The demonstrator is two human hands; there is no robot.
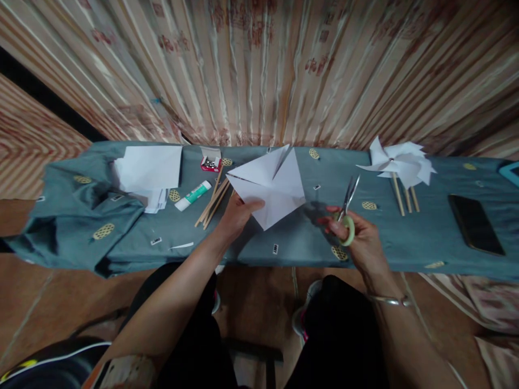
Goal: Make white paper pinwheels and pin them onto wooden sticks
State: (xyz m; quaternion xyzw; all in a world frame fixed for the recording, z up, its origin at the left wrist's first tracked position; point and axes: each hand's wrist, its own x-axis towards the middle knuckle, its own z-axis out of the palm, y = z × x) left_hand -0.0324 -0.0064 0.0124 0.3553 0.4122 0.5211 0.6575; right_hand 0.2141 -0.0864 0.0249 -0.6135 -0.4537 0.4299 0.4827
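A white square of paper (279, 192) with slits running in from two of its corners is held up over the table. My left hand (239, 216) pinches its lower left edge, thumb on top and fingers hidden beneath. To the right of the paper, my right hand (360, 235) grips a pair of scissors (347, 208) with light green handles. The scissor blades point up and away from me, slightly apart, and do not touch the paper. Several wooden sticks (213, 205) lie just left of my left hand, partly covered by it and the paper.
On the blue-grey tablecloth (292, 254) lie a glue stick (193, 195), a small red box (211, 160) of metal pins, and a stack of white paper (152, 168) at left. White paper pinwheels (399, 162) on sticks and a dark phone (476, 224) lie at right. A curtain (259, 70) hangs behind.
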